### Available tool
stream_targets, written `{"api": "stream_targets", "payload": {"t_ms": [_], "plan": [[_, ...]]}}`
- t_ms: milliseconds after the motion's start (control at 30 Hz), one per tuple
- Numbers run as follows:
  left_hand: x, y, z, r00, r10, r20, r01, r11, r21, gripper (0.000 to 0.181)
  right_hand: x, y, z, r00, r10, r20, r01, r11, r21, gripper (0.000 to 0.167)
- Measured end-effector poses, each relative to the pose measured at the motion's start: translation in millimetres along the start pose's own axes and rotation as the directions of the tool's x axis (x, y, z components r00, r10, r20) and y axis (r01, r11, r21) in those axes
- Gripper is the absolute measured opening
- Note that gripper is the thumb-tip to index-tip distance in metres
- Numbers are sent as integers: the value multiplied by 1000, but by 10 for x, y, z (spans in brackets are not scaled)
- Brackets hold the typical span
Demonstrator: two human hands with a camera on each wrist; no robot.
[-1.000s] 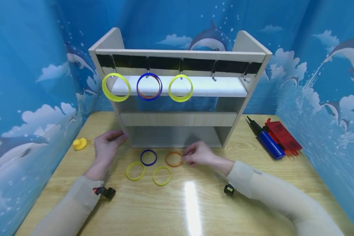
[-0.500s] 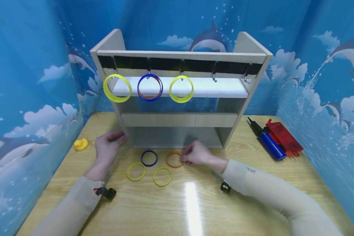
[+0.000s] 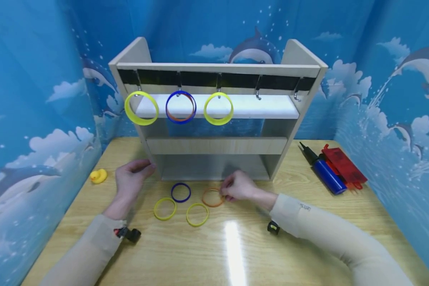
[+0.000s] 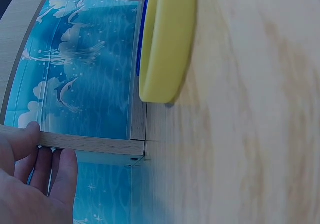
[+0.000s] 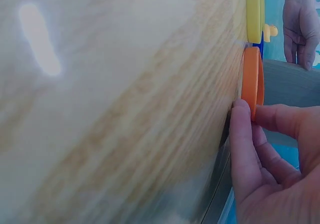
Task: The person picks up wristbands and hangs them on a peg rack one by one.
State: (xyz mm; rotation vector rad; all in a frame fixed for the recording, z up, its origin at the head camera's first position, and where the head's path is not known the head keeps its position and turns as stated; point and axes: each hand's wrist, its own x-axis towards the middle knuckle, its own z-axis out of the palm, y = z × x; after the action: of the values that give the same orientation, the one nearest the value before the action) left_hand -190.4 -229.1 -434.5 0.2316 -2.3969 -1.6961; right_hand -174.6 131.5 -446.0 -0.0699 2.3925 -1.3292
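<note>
My right hand [image 3: 240, 186] pinches an orange ring [image 3: 211, 205] by its right side, between thumb and fingers. In the right wrist view, the orange band [image 5: 251, 78] rises from between the fingertips [image 5: 241, 105]. My left hand [image 3: 129, 177] grips the left side panel of a small wooden shelf unit [image 3: 216, 145], thumb on one face and fingers on the other. On the table beside the orange ring lie a blue ring [image 3: 172, 194] and two yellow rings, one to the left [image 3: 155, 211] and one nearer [image 3: 197, 225].
Metal hooks line a black strip [image 3: 237, 80] on the shelf unit. A yellow ring [image 3: 141, 121], a blue ring [image 3: 180, 121] with an orange one behind it, and another yellow ring [image 3: 218, 121] hang there. A rubber duck [image 3: 98, 176] sits left; a blue pump [image 3: 327, 172] and red pouch [image 3: 344, 165] lie right.
The right forearm has shifted slightly left, and the right fingers now hold the orange ring a little tilted, its near side shifted slightly toward me. My left hand stays on the panel.
</note>
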Motion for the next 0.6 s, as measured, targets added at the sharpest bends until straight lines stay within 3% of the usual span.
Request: {"api": "stream_targets", "payload": {"t_ms": [600], "plan": [[12, 1, -1, 1000, -20, -7, 20, 1000, 5, 36, -168, 16, -101, 1000, -24, -2, 24, 999, 40, 11]]}}
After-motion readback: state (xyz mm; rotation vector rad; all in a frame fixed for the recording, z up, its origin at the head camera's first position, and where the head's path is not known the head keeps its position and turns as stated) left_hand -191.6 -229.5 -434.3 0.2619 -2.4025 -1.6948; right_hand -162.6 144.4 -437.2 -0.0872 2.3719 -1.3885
